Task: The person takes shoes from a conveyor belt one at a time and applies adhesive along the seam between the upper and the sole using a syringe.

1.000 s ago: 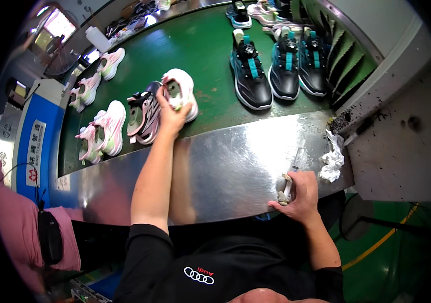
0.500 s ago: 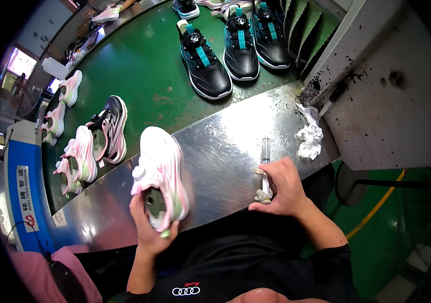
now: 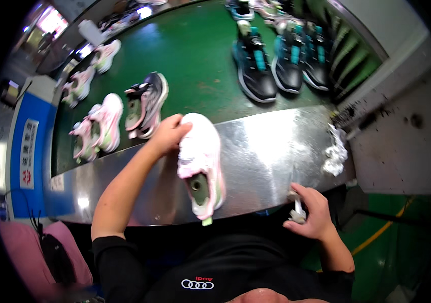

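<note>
To your left, pale pink sneakers (image 3: 110, 118) and a dark sneaker (image 3: 154, 103) are standing past the steel front of the bench (image 3: 261, 146), seemingly leaving you working space. Your left hand (image 3: 167, 135) is gripping a pink-and-white sneaker (image 3: 201, 146) by its toe over that steel, so its opening and heel are facing you uncovered. Black-and-teal sneakers (image 3: 258, 83) are standing farther back. Your right hand (image 3: 316, 212) is curling around a syringe (image 3: 298, 206), apparently steadying it; crumpled white tissue (image 3: 335, 156) is lying beyond, probably for easy reach.

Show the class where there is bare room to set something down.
Bare: the green surface between the dark pink-trimmed sneaker and the black-and-teal sneakers; the steel ledge between the pink-and-white sneaker and the right hand. Crowded: the green surface's right end, where sneakers cluster.
</note>
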### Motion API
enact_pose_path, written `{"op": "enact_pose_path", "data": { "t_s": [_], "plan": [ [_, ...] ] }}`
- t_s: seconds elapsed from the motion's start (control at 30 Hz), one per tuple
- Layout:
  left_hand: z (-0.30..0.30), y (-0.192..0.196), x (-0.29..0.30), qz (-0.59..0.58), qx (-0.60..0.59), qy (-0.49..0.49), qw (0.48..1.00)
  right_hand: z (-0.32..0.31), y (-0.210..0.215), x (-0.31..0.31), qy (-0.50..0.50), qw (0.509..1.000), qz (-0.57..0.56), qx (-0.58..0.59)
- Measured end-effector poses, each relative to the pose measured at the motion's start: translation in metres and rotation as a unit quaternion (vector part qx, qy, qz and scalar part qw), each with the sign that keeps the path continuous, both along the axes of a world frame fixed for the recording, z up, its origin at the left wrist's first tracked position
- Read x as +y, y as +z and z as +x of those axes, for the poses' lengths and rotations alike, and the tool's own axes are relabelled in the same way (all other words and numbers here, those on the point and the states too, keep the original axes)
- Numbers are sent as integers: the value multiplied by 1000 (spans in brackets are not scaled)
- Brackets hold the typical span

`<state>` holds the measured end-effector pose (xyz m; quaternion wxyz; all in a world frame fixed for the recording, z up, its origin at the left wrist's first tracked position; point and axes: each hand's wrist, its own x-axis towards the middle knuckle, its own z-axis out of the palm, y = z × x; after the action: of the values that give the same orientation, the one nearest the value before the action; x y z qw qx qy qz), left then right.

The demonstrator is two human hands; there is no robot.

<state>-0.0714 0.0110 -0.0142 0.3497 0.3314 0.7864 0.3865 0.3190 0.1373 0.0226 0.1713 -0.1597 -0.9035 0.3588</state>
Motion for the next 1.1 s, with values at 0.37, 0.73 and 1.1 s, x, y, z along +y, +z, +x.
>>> {"op": "enact_pose_path", "data": {
  "t_s": [0.37,0.73,1.1],
  "plan": [
    [77,30,-29,432,-424,30,796,-29,23,-16,95,806,-537,231],
    [82,21,-47,446,-374,-48,812,-109,72,-36,251,732,-588,235],
    [84,25,-49,464,-321,-102,819,-111,69,-40,254,708,-622,215]
  ]
}}
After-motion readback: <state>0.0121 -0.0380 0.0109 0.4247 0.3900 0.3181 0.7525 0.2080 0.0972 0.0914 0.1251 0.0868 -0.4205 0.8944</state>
